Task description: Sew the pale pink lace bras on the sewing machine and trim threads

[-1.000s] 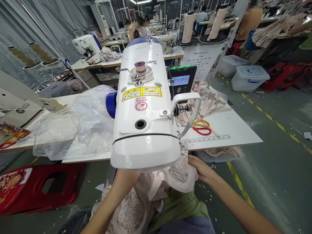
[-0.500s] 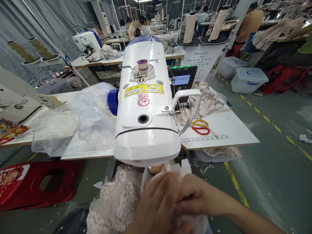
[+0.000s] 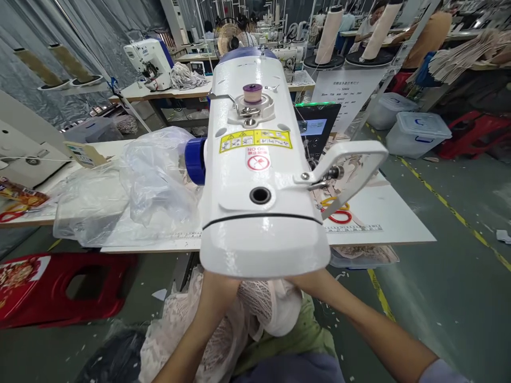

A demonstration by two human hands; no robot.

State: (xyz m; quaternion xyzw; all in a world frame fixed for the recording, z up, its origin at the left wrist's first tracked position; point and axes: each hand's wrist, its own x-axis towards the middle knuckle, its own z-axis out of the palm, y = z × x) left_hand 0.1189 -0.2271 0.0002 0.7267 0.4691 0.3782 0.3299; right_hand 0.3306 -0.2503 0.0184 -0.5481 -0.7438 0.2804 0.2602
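The white sewing machine (image 3: 263, 242) fills the middle of the view, its rounded head end toward me. Both hands reach under that head, so their fingers are hidden. Only the back and wrist of my left hand (image 3: 221, 290) show, at the left of the head. At its right, the wrist end of my right hand (image 3: 313, 282) is visible. Between them hangs a pale pink lace bra (image 3: 281, 308) with a rounded, smooth cup; whether either hand grips it I cannot tell. More pale lace pieces (image 3: 171, 324) are heaped at the left, by my left forearm.
Red-and-yellow-handled scissors (image 3: 339, 215) lie on the right tabletop, beside a printed ruler strip (image 3: 355, 229). Clear plastic bags (image 3: 155, 175) cover the left tabletop. A red stool (image 3: 115, 287) stands at lower left. The control screen (image 3: 317, 127) is right of the machine.
My hands were together, blurred, in front of the machine head; now they are apart and under it. The bra has come into sight between them. The view has shifted closer to the machine.
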